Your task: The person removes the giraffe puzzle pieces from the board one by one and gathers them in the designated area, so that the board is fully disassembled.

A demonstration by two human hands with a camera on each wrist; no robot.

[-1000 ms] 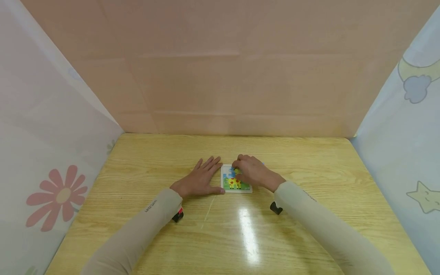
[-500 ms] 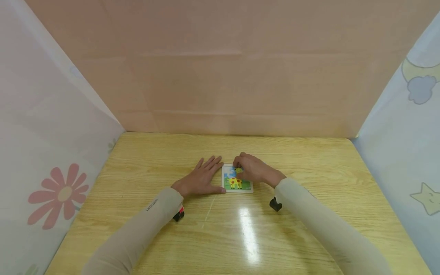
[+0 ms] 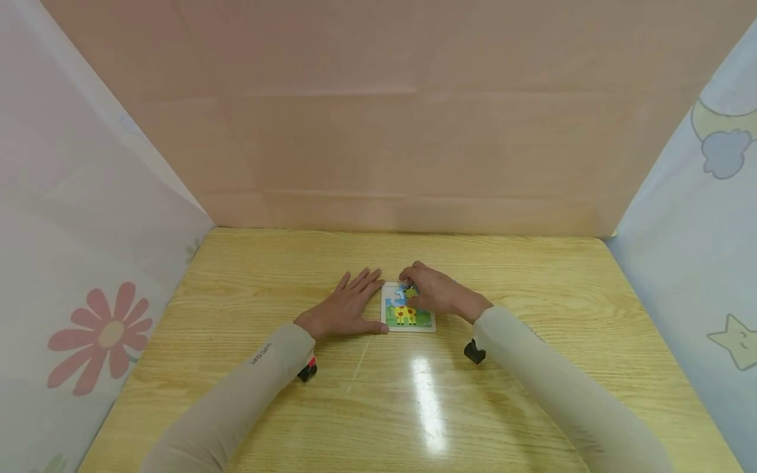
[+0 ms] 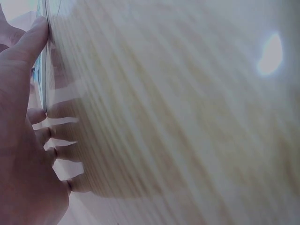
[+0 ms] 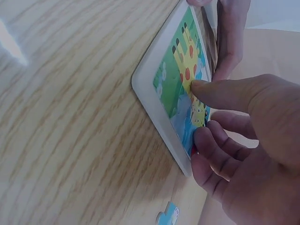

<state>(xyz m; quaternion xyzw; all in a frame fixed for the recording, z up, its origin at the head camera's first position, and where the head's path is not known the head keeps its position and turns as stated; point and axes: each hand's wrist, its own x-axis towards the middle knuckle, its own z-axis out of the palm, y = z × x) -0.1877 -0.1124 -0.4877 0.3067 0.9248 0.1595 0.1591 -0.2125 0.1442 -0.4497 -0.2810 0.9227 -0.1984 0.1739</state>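
Head view shows the puzzle [image 3: 408, 312] lying mid-table [image 3: 532, 394], a small white tray with a giraffe picture. The left hand [image 3: 345, 309] lies flat with straight fingers just left of the puzzle, thumb against its edge. The right hand [image 3: 434, 292] curls over the puzzle's far side, pinching a piece [image 3: 409, 291]. A spare piece [image 5: 168, 216] lies right of the puzzle. Looks light, stiff and thin, so I'd grab pieces by their edges; the glossy table probably lets the tray slide.

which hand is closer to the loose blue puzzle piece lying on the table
Right. The right hand sits beside the loose blue piece, fingers on the puzzle board; the left hand lies flat across the board.
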